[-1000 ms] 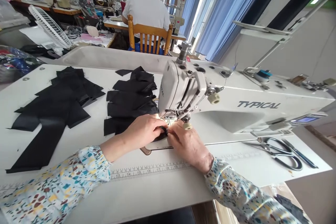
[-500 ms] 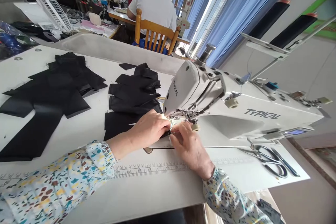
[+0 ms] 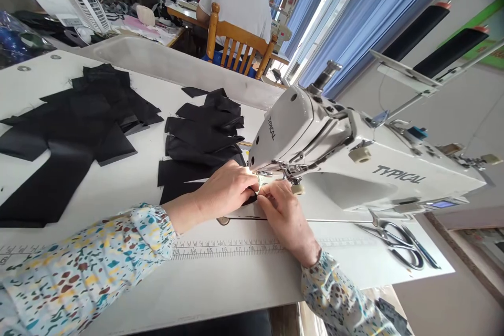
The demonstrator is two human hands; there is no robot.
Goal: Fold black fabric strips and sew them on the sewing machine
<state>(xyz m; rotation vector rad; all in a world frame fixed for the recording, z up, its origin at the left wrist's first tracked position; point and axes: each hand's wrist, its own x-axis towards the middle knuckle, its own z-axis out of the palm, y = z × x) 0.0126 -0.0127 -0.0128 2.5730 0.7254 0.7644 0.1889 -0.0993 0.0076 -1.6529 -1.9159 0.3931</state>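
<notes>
In the head view, the left hand (image 3: pixel 226 191) and the right hand (image 3: pixel 285 218) are close together and pinch a small black fabric piece (image 3: pixel 250 200). This piece lies just in front of the needle of the white sewing machine (image 3: pixel 283 136), on the bench (image 3: pixel 236 286), near a pile of cut black pieces (image 3: pixel 200 136).

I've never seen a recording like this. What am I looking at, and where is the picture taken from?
This view comes from a camera worn on the person's head, looking down at their hands. The white sewing machine is set on a white table. The left hand and right hand pinch a small black fabric piece near the machine's needle area. Black fabric pieces lie on the table to the left, and scissors lie to the right.
</notes>
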